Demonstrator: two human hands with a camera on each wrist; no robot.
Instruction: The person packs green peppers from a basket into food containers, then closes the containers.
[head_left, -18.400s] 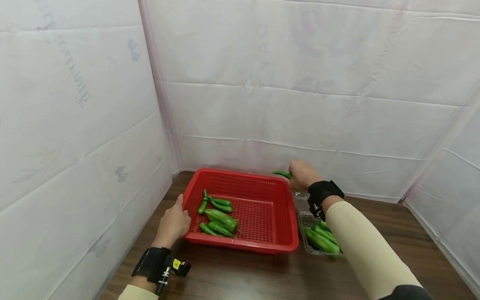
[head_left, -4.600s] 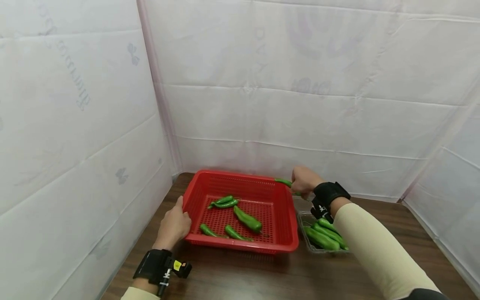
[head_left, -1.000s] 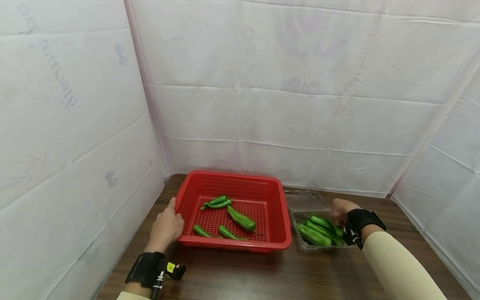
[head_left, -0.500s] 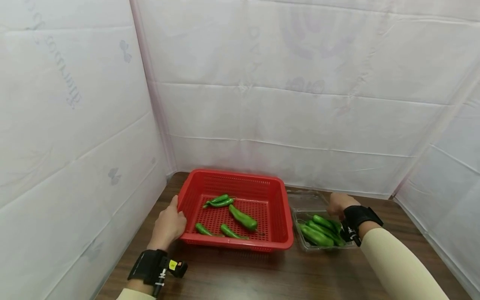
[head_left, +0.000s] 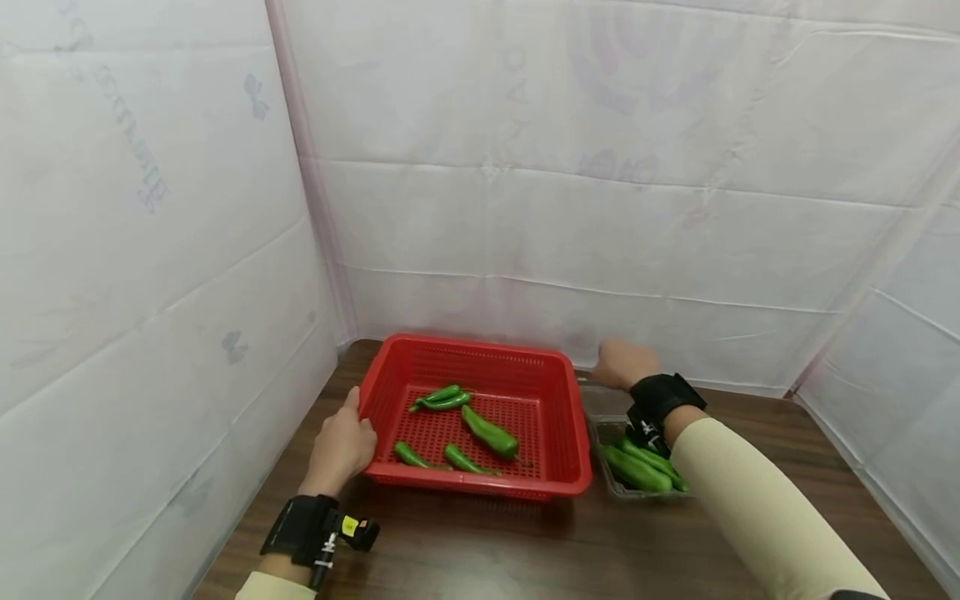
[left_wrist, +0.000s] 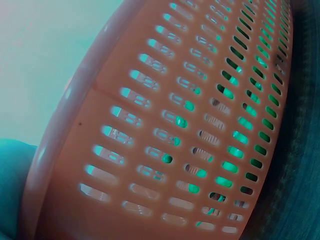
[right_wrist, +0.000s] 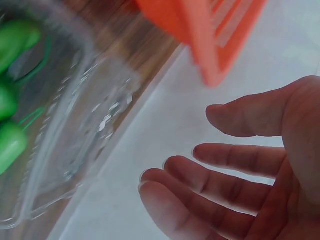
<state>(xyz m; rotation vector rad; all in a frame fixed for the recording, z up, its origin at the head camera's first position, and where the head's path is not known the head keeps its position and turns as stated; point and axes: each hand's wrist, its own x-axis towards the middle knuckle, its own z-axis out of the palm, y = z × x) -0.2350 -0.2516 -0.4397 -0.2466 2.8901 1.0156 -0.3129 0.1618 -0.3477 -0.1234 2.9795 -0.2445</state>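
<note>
A red plastic basket (head_left: 480, 485) with slotted walls holds several green peppers; one large pepper (head_left: 490, 432) lies near the middle among smaller ones. My left hand (head_left: 341, 442) grips the basket's left rim, and part of it shows beside the rim in the left wrist view. To the right stands a clear plastic box (head_left: 611, 482) with several green peppers (head_left: 636, 469) in it, partly hidden by my right wrist. My right hand (head_left: 626, 364) is over the box's back part, near the basket's right rim. In the right wrist view its fingers are loosely bent, holding nothing.
The box's clear lid (right_wrist: 95, 130) lies folded back behind it. Basket and box stand on a dark wooden table (head_left: 480, 550). White sheeting (head_left: 562, 208) rises close behind the table and along both sides.
Over the last half second my right hand has moved left and away from the peppers in the box. At 4.6 s ago it held a pepper. My left hand keeps its place on the rim.
</note>
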